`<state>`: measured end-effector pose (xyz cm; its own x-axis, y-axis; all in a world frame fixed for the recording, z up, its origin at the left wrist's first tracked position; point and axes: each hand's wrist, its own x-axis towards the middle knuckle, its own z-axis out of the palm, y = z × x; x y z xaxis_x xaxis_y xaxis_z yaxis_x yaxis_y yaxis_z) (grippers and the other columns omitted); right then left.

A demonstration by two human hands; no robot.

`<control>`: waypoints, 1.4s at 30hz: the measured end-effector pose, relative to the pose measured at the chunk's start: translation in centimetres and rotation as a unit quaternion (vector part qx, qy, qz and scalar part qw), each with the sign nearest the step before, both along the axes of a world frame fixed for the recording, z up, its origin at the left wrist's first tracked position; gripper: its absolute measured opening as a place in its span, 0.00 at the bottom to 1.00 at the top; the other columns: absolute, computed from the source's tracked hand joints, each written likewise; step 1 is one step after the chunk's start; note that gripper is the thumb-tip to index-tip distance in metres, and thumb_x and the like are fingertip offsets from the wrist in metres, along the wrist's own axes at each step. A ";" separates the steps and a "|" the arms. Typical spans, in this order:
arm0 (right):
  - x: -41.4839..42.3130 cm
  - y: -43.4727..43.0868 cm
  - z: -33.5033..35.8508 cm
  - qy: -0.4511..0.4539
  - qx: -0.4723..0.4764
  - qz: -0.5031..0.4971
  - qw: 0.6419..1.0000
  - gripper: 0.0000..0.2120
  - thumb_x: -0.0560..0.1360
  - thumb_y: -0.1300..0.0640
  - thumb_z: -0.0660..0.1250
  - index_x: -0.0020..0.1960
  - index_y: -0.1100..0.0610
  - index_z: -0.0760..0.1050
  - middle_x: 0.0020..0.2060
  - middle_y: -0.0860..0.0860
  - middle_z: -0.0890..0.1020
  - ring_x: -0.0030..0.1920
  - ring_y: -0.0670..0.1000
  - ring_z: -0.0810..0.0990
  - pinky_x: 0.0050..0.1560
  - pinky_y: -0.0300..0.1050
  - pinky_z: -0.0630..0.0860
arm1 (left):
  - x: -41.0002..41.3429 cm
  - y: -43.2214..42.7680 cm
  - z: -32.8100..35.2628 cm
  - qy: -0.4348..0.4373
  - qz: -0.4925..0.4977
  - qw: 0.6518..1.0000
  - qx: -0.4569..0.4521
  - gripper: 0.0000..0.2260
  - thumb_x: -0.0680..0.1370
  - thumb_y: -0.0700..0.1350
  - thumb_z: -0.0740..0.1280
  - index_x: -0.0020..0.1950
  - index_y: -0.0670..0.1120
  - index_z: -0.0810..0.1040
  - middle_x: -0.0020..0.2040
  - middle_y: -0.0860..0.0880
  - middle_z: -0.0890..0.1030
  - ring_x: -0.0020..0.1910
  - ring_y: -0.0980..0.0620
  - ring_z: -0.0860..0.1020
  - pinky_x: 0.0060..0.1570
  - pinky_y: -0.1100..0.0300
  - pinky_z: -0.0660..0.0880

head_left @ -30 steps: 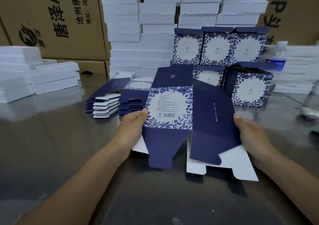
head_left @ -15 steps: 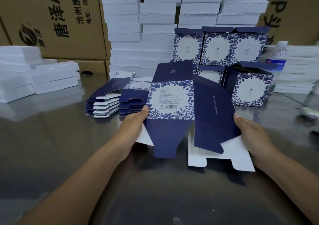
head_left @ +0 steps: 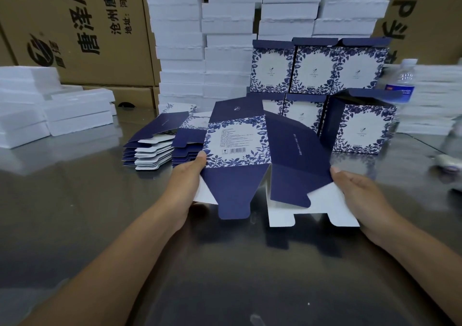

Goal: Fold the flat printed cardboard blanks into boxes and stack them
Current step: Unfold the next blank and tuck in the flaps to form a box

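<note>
I hold one navy and white floral cardboard blank (head_left: 237, 143) above the steel table, partly opened into a sleeve. My left hand (head_left: 186, 178) pinches its left edge with the thumb on the printed barcode panel. My right hand (head_left: 357, 190) grips the right edge beside the plain navy side panel. The bottom flaps hang loose toward me, navy outside and white inside. A pile of flat blanks (head_left: 155, 148) lies just left of it. Several folded boxes (head_left: 317, 68) stand stacked in two rows behind, the nearest one (head_left: 360, 125) with its lid flap up.
Tall stacks of white foam trays (head_left: 225, 33) line the back, with lower ones (head_left: 50, 105) at the left and brown cartons (head_left: 82, 25) behind them. At the right a water bottle (head_left: 402, 80) stands by more white stacks. A small blurred object (head_left: 447, 163) lies by the right edge.
The blank has risen and moved slightly away from me in both hands. Its navy side panel has swung more open, and the bottom flaps sit higher over the table.
</note>
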<state>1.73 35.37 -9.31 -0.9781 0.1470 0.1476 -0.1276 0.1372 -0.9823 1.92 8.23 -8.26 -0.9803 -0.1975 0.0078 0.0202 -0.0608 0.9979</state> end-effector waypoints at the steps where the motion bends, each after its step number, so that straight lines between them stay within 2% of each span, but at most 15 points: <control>1: -0.1 0.1 0.0 0.000 -0.003 -0.004 1.000 0.17 0.80 0.52 0.58 0.42 0.63 0.76 0.31 0.58 0.77 0.23 0.49 0.72 0.23 0.35 0.66 | 0.0 0.1 0.1 -0.009 -0.004 1.000 0.009 0.16 0.80 0.55 0.60 0.45 0.47 0.82 0.47 0.47 0.85 0.50 0.46 0.82 0.61 0.48 0.74; 5: -0.3 0.2 -0.2 0.004 0.011 -0.022 1.000 0.16 0.80 0.50 0.58 0.43 0.62 0.73 0.34 0.60 0.71 0.32 0.53 0.68 0.29 0.42 0.61 | -0.4 0.2 0.0 -0.006 -0.006 1.000 -0.015 0.16 0.81 0.52 0.60 0.38 0.48 0.79 0.31 0.51 0.80 0.26 0.56 0.77 0.30 0.62 0.74; 7: -0.2 0.1 -0.2 0.001 0.011 -0.022 1.000 0.17 0.80 0.50 0.59 0.39 0.60 0.74 0.32 0.59 0.74 0.29 0.51 0.70 0.27 0.40 0.63 | -0.3 0.2 -0.3 0.007 -0.010 0.998 -0.063 0.17 0.82 0.50 0.59 0.37 0.49 0.79 0.29 0.55 0.79 0.26 0.59 0.75 0.25 0.67 0.71; 12: -0.5 -0.2 -0.7 0.036 0.118 -0.037 0.992 0.22 0.78 0.46 0.60 0.38 0.64 0.70 0.31 0.55 0.73 0.32 0.53 0.69 0.34 0.44 0.63 | -0.2 -0.4 -0.1 -0.001 -0.003 0.998 -0.062 0.16 0.82 0.50 0.58 0.37 0.49 0.79 0.30 0.54 0.79 0.28 0.58 0.74 0.25 0.66 0.70; 15: -0.4 -0.7 -1.0 0.075 0.183 -0.017 0.980 0.16 0.72 0.40 0.62 0.50 0.52 0.69 0.41 0.47 0.76 0.38 0.46 0.74 0.37 0.39 0.68 | -0.2 -0.4 0.1 -0.012 -0.023 0.999 -0.035 0.14 0.81 0.49 0.60 0.39 0.47 0.78 0.34 0.48 0.79 0.28 0.54 0.75 0.30 0.63 0.72; 19: -0.3 -0.7 -1.6 0.093 0.250 0.045 0.963 0.33 0.60 0.31 0.61 0.62 0.42 0.64 0.54 0.44 0.73 0.51 0.39 0.74 0.47 0.33 0.70 | 0.4 -0.1 0.7 -0.024 -0.080 0.993 0.079 0.09 0.80 0.52 0.62 0.48 0.49 0.78 0.45 0.47 0.84 0.42 0.49 0.83 0.42 0.53 0.79; 23: 0.1 -0.5 -1.6 0.095 0.344 0.094 0.929 0.52 0.54 0.20 0.60 0.72 0.42 0.55 0.59 0.36 0.64 0.60 0.36 0.67 0.58 0.35 0.66 | 0.6 0.5 1.1 -0.024 -0.187 0.975 0.114 0.22 0.80 0.61 0.51 0.64 0.51 0.76 0.55 0.46 0.81 0.49 0.47 0.81 0.52 0.47 0.78; 26: 0.7 -1.2 -1.2 0.160 0.369 0.080 0.912 0.47 0.56 0.25 0.65 0.69 0.34 0.50 0.56 0.33 0.62 0.56 0.26 0.65 0.48 0.27 0.68 | 0.5 1.1 0.8 -0.003 -0.217 0.976 0.015 0.19 0.81 0.59 0.50 0.68 0.57 0.71 0.55 0.48 0.80 0.44 0.51 0.81 0.53 0.53 0.74; 28: 0.7 -1.5 -1.1 0.209 0.338 0.057 0.916 0.41 0.62 0.34 0.69 0.68 0.31 0.50 0.58 0.38 0.64 0.55 0.30 0.68 0.45 0.33 0.70 | 0.1 1.0 0.2 0.026 -0.187 0.977 -0.096 0.16 0.82 0.50 0.58 0.69 0.57 0.70 0.57 0.50 0.80 0.47 0.52 0.81 0.53 0.57 0.74; 32: 0.7 -1.7 -1.3 0.260 0.306 0.038 0.915 0.33 0.71 0.49 0.66 0.70 0.37 0.53 0.57 0.36 0.69 0.52 0.35 0.73 0.44 0.39 0.73 | -0.5 0.1 -1.5 0.098 -0.190 0.921 -0.326 0.27 0.78 0.38 0.63 0.72 0.61 0.63 0.63 0.52 0.77 0.61 0.57 0.75 0.60 0.61 0.71; 34: 0.5 -1.6 -1.5 0.262 0.286 0.027 0.921 0.31 0.74 0.54 0.65 0.71 0.42 0.55 0.56 0.30 0.69 0.53 0.36 0.74 0.42 0.40 0.74 | -0.6 -0.2 -1.9 0.103 -0.216 0.907 -0.347 0.31 0.77 0.40 0.65 0.73 0.64 0.57 0.64 0.55 0.76 0.64 0.60 0.72 0.55 0.69 0.69; 36: 0.4 -1.6 -1.5 0.242 0.275 0.017 0.930 0.25 0.76 0.54 0.62 0.71 0.46 0.58 0.55 0.34 0.72 0.53 0.44 0.77 0.44 0.46 0.77 | -0.7 -0.2 -2.1 0.110 -0.236 0.902 -0.346 0.34 0.76 0.42 0.67 0.74 0.66 0.54 0.66 0.57 0.74 0.67 0.59 0.71 0.60 0.64 0.70; 38: 0.6 -1.6 -1.4 0.237 0.281 0.012 0.930 0.15 0.79 0.48 0.58 0.65 0.49 0.66 0.50 0.37 0.77 0.50 0.45 0.78 0.47 0.39 0.75 | -0.8 0.0 -2.2 0.115 -0.235 0.909 -0.324 0.36 0.73 0.45 0.71 0.74 0.66 0.55 0.65 0.57 0.75 0.66 0.57 0.72 0.62 0.58 0.71; 40: 1.1 -1.7 -1.1 0.229 0.276 0.013 0.933 0.16 0.77 0.42 0.53 0.58 0.49 0.71 0.45 0.42 0.80 0.45 0.43 0.79 0.44 0.35 0.73 | -0.7 0.1 -2.0 0.121 -0.217 0.922 -0.297 0.39 0.69 0.48 0.74 0.74 0.64 0.58 0.62 0.58 0.77 0.62 0.59 0.74 0.54 0.68 0.72; 42: 1.5 -1.9 -0.8 0.226 0.276 0.015 0.934 0.23 0.77 0.39 0.51 0.51 0.55 0.75 0.40 0.51 0.82 0.43 0.50 0.80 0.45 0.45 0.74 | -0.8 0.0 -1.9 0.125 -0.198 0.933 -0.273 0.41 0.66 0.50 0.77 0.74 0.61 0.60 0.59 0.58 0.78 0.58 0.61 0.76 0.45 0.77 0.70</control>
<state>3.23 33.52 -10.13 -0.7995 -0.0996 0.5923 -0.5246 0.5959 -0.6080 1.17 8.23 -10.14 -0.9296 0.2803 0.2395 0.3406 0.4039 0.8490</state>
